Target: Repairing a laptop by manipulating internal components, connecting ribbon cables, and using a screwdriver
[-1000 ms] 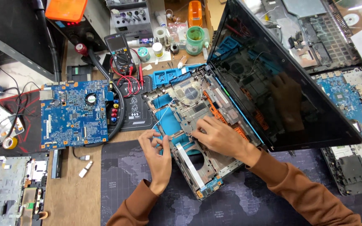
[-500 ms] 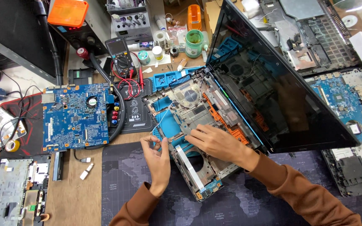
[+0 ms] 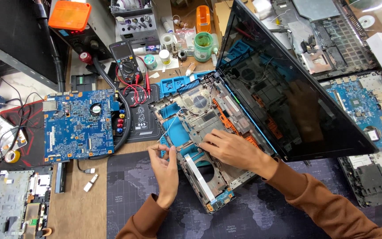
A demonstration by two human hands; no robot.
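Note:
An opened laptop base (image 3: 208, 177), stripped to its frame, lies at an angle on a dark desk mat. Its black screen (image 3: 288, 88) stands open to the right. My left hand (image 3: 164, 170) pinches the end of a thin pale wire (image 3: 169, 126) at the base's left edge. The wire runs up toward the fan grille (image 3: 199, 101). My right hand (image 3: 231, 148) lies flat on the middle of the frame, fingertips pressing down near the wire's path and gripping nothing. Brown sleeves cover both my forearms.
A bare blue circuit board (image 3: 78, 128) lies to the left, and a multimeter (image 3: 124, 59) with red leads sits behind it. Bottles, tape rolls and a power supply (image 3: 74, 22) crowd the back. Other dismantled laptops (image 3: 368, 110) lie to the right, and a keyboard frame (image 3: 9, 203) at bottom left.
Almost nothing has changed. Both hands stay at the same spots on the laptop base, and the view has only shifted slightly.

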